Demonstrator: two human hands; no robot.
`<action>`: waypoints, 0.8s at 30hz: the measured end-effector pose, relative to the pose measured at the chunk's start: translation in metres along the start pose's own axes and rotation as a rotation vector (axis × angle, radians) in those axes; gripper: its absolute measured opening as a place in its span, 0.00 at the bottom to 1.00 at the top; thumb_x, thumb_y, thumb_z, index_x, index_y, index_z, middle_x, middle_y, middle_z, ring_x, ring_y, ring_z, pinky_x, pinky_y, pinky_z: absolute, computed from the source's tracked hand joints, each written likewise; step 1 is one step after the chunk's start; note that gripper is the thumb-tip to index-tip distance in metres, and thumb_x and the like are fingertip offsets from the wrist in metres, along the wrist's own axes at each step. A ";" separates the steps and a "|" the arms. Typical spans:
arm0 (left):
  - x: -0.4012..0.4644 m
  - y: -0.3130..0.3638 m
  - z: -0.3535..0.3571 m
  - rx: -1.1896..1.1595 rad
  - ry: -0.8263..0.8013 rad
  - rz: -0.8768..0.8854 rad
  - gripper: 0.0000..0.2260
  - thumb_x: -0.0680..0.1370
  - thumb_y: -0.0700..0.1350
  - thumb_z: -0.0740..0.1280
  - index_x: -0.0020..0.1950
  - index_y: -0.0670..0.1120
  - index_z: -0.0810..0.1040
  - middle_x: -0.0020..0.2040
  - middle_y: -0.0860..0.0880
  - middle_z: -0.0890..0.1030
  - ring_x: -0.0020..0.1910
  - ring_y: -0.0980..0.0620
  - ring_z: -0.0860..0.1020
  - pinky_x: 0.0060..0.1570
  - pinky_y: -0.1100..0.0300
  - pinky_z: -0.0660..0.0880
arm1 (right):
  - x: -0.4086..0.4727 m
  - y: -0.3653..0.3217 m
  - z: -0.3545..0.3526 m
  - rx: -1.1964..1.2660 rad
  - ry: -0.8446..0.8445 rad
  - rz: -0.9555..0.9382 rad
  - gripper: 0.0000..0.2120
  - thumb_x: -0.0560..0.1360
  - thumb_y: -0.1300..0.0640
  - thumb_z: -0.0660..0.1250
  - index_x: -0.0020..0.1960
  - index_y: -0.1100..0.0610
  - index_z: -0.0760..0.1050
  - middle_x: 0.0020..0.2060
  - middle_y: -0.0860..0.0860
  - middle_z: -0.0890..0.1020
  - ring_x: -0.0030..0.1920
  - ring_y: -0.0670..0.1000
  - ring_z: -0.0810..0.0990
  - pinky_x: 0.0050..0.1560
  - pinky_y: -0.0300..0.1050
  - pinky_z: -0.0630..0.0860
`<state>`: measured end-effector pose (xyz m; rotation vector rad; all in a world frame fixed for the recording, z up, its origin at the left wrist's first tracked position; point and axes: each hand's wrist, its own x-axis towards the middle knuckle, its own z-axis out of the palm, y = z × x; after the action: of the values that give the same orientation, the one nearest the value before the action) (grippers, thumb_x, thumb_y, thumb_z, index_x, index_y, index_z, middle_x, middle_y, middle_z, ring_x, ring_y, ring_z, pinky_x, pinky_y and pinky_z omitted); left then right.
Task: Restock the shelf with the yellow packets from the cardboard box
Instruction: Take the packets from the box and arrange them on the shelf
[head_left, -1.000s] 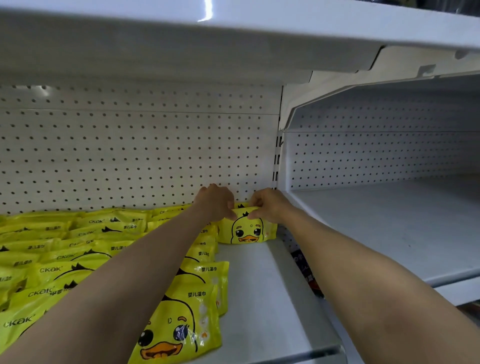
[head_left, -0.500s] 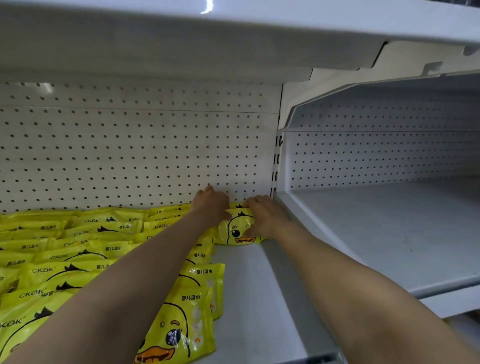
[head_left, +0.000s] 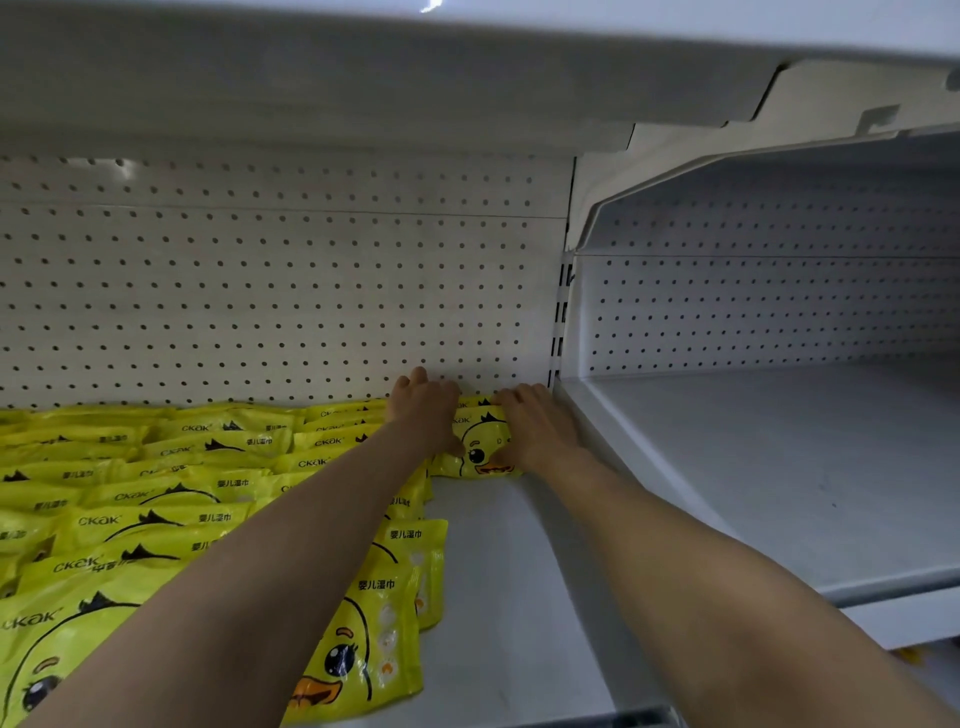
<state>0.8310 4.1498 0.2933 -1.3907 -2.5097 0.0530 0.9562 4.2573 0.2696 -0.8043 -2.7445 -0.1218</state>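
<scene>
A yellow packet (head_left: 480, 449) with a duck face lies tilted at the back right corner of the left shelf (head_left: 498, 597), against the pegboard. My left hand (head_left: 423, 410) holds its left upper corner, thumb on the front. My right hand (head_left: 535, 428) grips its right side, fingers over the top edge and thumb near the duck's beak. Rows of the same yellow packets (head_left: 208, 499) lie overlapping across the shelf to the left, partly hidden under my left forearm. The cardboard box is out of view.
A bare strip of white shelf runs from the held packet to the front edge. A second shelf bay (head_left: 779, 467) lies to the right, behind a slotted upright (head_left: 561, 312). The shelf above (head_left: 363, 78) hangs low overhead. White pegboard (head_left: 260, 291) backs both bays.
The packet stood upright between both hands a second ago; it has been pushed back and tipped down against the pegboard. Both hands moved deeper into the shelf with it.
</scene>
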 end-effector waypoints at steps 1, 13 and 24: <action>0.000 0.001 0.000 0.006 -0.001 -0.007 0.31 0.66 0.65 0.74 0.61 0.48 0.71 0.59 0.49 0.77 0.64 0.46 0.67 0.61 0.53 0.65 | -0.001 -0.001 0.001 -0.003 0.001 0.005 0.41 0.66 0.43 0.77 0.73 0.51 0.64 0.65 0.53 0.71 0.66 0.55 0.67 0.58 0.50 0.71; -0.031 -0.004 -0.024 -0.215 0.089 -0.117 0.32 0.70 0.59 0.74 0.69 0.49 0.69 0.65 0.47 0.73 0.67 0.45 0.66 0.62 0.52 0.67 | -0.007 -0.006 -0.029 0.114 -0.023 0.004 0.35 0.74 0.48 0.69 0.76 0.55 0.60 0.71 0.55 0.66 0.70 0.56 0.64 0.63 0.53 0.70; -0.161 -0.109 -0.108 -0.391 0.316 -0.263 0.28 0.70 0.51 0.76 0.68 0.50 0.72 0.62 0.42 0.73 0.65 0.42 0.70 0.59 0.50 0.70 | -0.031 -0.112 -0.131 0.281 0.149 -0.191 0.26 0.78 0.45 0.66 0.73 0.51 0.66 0.69 0.54 0.70 0.69 0.56 0.69 0.63 0.52 0.72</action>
<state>0.8487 3.9455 0.3795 -1.0692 -2.4841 -0.6854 0.9523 4.1268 0.3858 -0.4400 -2.6114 0.1564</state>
